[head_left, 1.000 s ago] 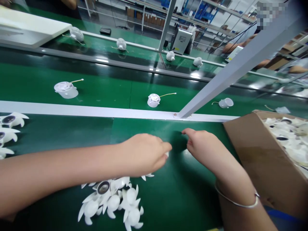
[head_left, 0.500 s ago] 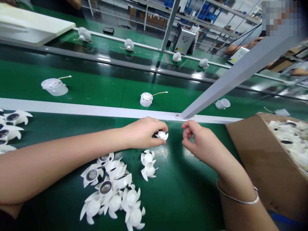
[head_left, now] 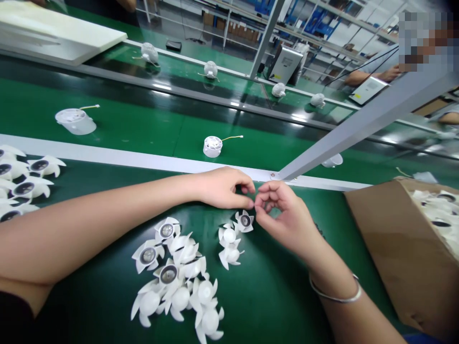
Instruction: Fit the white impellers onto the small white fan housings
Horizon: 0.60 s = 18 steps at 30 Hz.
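Observation:
My left hand (head_left: pixel 224 187) and my right hand (head_left: pixel 283 217) meet fingertip to fingertip over the green bench. Both have their fingers curled into a pinch, and what they pinch is too small to make out. Just below the fingertips a small white fan blade (head_left: pixel 245 220) lies on the mat with its dark hub up. Two more blades (head_left: pixel 229 243) lie beside it. A loose pile of white fan blades (head_left: pixel 179 274) sits under my left forearm. A thin bangle (head_left: pixel 333 296) circles my right wrist.
A cardboard box (head_left: pixel 390 248) of fan blades stands at the right. More blades (head_left: pixel 25 181) lie at the left edge. Beyond the white rail (head_left: pixel 125 160), white motor housings (head_left: pixel 213 146) ride the green conveyor. A slanted metal post (head_left: pixel 358 126) crosses above. Another person's arm (head_left: pixel 373 75) rests at the far right.
My left hand lifted a fan blade half a second ago; that blade now lies on the mat. Both hands have closed in until their fingertips touch. The conveyor housings have shifted left.

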{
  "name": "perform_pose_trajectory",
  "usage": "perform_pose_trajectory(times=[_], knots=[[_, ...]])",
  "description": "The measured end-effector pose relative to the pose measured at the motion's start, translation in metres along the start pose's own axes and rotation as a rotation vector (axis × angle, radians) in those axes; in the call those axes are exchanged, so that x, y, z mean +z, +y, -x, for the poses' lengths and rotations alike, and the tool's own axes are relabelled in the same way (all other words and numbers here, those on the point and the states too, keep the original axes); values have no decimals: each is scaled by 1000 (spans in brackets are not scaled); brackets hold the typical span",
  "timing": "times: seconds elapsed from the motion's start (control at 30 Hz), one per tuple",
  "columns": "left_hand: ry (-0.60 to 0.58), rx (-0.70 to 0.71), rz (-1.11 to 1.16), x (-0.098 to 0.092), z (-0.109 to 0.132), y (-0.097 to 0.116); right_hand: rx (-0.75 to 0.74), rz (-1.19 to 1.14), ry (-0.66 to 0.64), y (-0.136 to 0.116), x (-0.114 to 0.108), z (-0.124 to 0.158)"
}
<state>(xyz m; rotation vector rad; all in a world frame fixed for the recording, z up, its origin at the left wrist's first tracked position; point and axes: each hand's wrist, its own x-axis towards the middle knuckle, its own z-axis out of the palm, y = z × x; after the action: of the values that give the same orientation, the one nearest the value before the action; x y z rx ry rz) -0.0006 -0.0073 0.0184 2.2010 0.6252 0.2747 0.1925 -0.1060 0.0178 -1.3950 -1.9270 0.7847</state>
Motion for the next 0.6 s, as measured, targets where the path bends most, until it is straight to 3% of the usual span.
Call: perform_pose_trajectory(times=[0.1, 0.2, 0.43, 0.6], knots=[[-212, 102, -23, -11, 4, 3, -28, 92, -147, -8, -6, 5], [-201, 110, -100, -10, 5, 4, -79, 188, -195, -12, -4, 8], [-182, 30, -73, 0, 5, 5, -235, 522, -31, -9, 15, 13], [-171, -48, -47, 2, 5, 5, -324, 639, -26, -12, 14, 15]])
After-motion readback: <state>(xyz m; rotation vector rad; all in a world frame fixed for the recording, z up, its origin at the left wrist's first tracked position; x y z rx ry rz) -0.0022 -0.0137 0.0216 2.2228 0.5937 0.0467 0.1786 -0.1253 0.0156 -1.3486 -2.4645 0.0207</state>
